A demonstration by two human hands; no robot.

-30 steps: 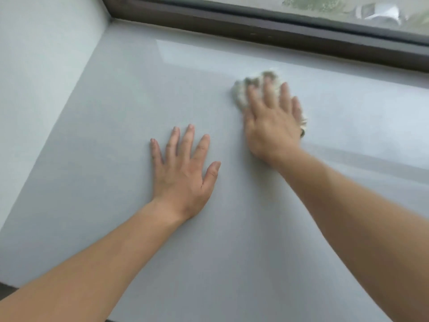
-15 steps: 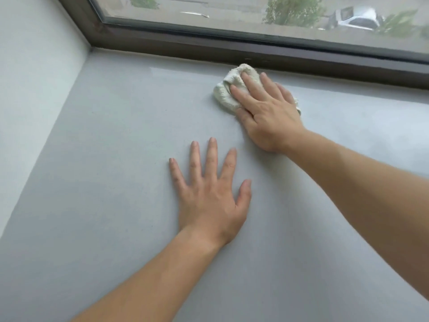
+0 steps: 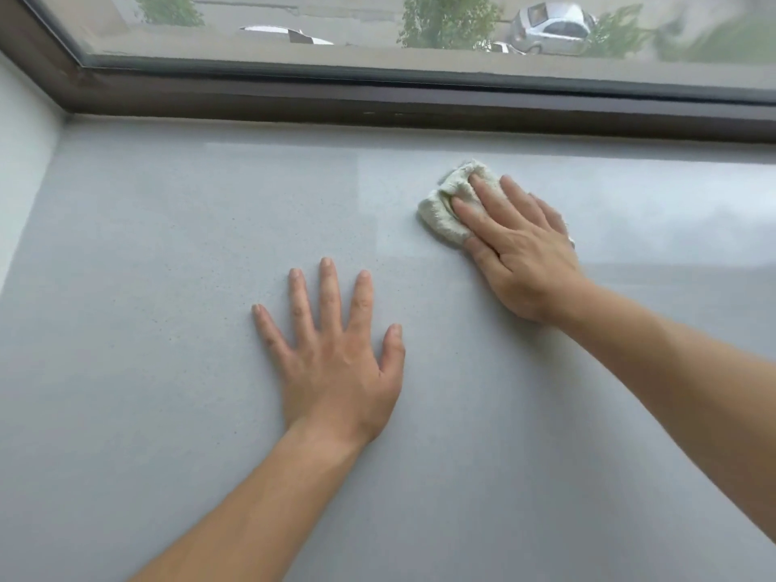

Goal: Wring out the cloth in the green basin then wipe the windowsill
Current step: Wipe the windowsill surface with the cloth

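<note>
A bunched off-white cloth (image 3: 443, 210) lies on the wide grey windowsill (image 3: 147, 266), a little in front of the window frame. My right hand (image 3: 520, 249) presses flat on top of the cloth, fingers spread over it, covering its right part. My left hand (image 3: 336, 359) rests palm down on the bare sill with fingers apart, nearer to me and to the left of the cloth, holding nothing. The green basin is out of view.
A dark brown window frame (image 3: 378, 102) runs along the back of the sill, with glass above it showing cars and trees outside. A white side wall (image 3: 21, 170) closes the sill on the left.
My right hand slid the cloth toward the frame, then back a little and to the right. My left hand stays flat on the sill. The camera view tilted up.
</note>
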